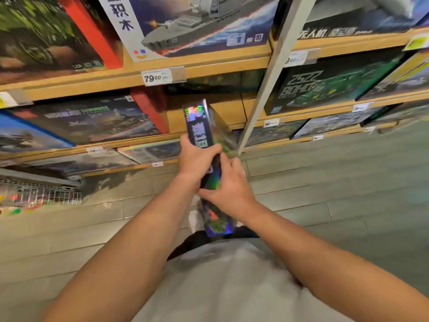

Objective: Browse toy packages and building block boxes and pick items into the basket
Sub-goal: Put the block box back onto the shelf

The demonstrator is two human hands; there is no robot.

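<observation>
Box (pixel 199 129) in both hands (pixel 213 175)

— What is in the frame?

— A long, narrow building block box (pixel 199 126), dark blue with a holographic sheen and white lettering down its edge, held edge-on in front of the wooden shelves (pixel 209 63), well above the floor.

— How is it held?

— The left hand (pixel 197 156) grips its upper middle; the right hand (pixel 228 184) holds its lower middle, fingers (pixel 209 194) wrapped under. The far end tilts up toward the shelves, the near end points at the person's waist.

— And the shelves?

— Building block boxes lean face-out, among them a grey warship box (pixel 197 24). The basket (pixel 41 194), a wire one, shows blurred at far left.
</observation>
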